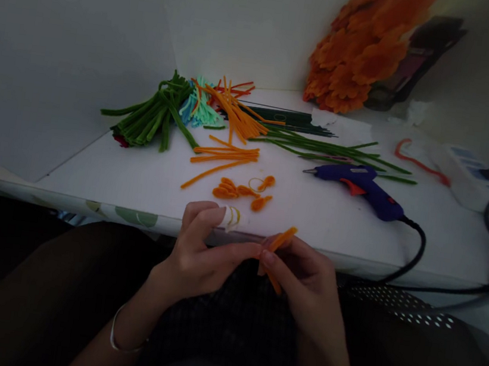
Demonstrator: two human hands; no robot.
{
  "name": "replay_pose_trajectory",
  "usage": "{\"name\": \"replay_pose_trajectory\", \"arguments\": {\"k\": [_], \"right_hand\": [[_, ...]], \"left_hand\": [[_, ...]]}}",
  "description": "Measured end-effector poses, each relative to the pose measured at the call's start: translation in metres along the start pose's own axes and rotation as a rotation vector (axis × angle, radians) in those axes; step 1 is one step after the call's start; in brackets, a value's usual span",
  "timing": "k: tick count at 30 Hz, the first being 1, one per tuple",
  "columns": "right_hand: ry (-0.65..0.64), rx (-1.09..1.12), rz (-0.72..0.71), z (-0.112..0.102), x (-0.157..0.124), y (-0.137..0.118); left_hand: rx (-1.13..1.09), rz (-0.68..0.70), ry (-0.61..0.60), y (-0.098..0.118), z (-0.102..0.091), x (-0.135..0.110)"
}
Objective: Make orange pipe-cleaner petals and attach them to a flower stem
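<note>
The right hand (316, 275) has its fingers clamped on an orange strip (282, 239), at the front edge of the counter (439, 244). Whether the left hand (192, 261) also grips it, I cannot tell.

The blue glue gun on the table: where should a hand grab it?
Probably by its handle, coming from the near right: the glue gun lies on its side, its handle slants that way, and the nozzle points left, away from the grip.
</note>
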State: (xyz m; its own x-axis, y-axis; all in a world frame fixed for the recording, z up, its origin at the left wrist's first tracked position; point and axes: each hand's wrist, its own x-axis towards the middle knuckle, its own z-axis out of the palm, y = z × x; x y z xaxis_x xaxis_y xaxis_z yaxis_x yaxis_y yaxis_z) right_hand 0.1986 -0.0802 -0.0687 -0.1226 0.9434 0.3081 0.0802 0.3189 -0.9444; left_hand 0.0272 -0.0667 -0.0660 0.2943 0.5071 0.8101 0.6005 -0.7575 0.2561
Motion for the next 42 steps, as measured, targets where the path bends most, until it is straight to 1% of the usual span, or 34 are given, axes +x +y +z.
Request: {"name": "replay_pose_trajectory", "arguments": {"k": [2,3,4,5,7,9,11,13,16,18,20,22,24,25,26,27,29,32,36,39,42], "right_hand": [[0.167,-0.144,-0.198,0.004,-0.001,0.003],[0.256,-0.240,-0.313,0.006,-0.002,0.005],[0.326,-0.331,-0.416,0.008,-0.002,0.007],[0.365,-0.407,-0.497,0.009,-0.001,0.009],[0.364,-0.499,-0.592,0.011,0.000,0.011],[0.330,-0.519,-0.644,0.012,0.002,0.012],[0.301,-0.510,-0.682,0.012,0.003,0.012],[0.279,-0.489,-0.690,0.011,0.003,0.011],[0.223,-0.458,-0.641,0.009,0.002,0.011],[0.191,-0.437,-0.588,0.007,0.001,0.011],[0.203,-0.395,-0.541,0.007,0.000,0.010],[0.287,-0.344,-0.521,0.009,0.000,0.010],[0.417,-0.327,-0.513,0.011,0.000,0.007],[0.459,-0.345,-0.493,0.012,0.000,0.006],[0.470,-0.378,-0.461,0.013,0.001,0.004],[0.447,-0.411,-0.419,0.013,0.002,0.002],[0.340,-0.456,-0.329,0.010,0.004,-0.001],[0.205,-0.470,-0.276,0.003,0.005,-0.006],[0.066,-0.552,-0.284,-0.004,0.001,-0.010],[0.035,-0.613,-0.293,-0.006,-0.002,-0.011],[0.015,-0.615,-0.304,-0.006,-0.003,-0.012]], "left_hand": [[-0.098,-0.233,0.047,0.007,0.005,0.000],[-0.166,-0.353,0.052,0.011,0.007,0.000],[-0.245,-0.450,0.038,0.015,0.008,0.001],[-0.330,-0.521,0.015,0.019,0.010,0.002],[-0.499,-0.620,-0.031,0.026,0.011,0.004],[-0.625,-0.711,-0.046,0.029,0.012,0.006],[-0.695,-0.798,-0.044,0.030,0.013,0.008],[-0.723,-0.848,-0.047,0.029,0.014,0.010],[-0.716,-0.829,-0.044,0.028,0.014,0.011],[-0.679,-0.773,-0.049,0.027,0.014,0.011],[-0.640,-0.716,-0.070,0.027,0.012,0.010],[-0.610,-0.682,-0.090,0.028,0.012,0.009],[-0.582,-0.663,-0.096,0.030,0.012,0.008],[-0.559,-0.643,-0.098,0.031,0.012,0.007],[-0.524,-0.615,-0.097,0.032,0.013,0.006],[-0.477,-0.577,-0.097,0.032,0.014,0.006],[-0.362,-0.490,-0.088,0.034,0.014,0.004],[-0.257,-0.416,-0.072,0.033,0.014,0.004],[-0.283,-0.421,-0.079,0.028,0.013,0.006],[-0.344,-0.439,-0.115,0.024,0.012,0.006],[-0.431,-0.467,-0.171,0.021,0.009,0.007]]}}
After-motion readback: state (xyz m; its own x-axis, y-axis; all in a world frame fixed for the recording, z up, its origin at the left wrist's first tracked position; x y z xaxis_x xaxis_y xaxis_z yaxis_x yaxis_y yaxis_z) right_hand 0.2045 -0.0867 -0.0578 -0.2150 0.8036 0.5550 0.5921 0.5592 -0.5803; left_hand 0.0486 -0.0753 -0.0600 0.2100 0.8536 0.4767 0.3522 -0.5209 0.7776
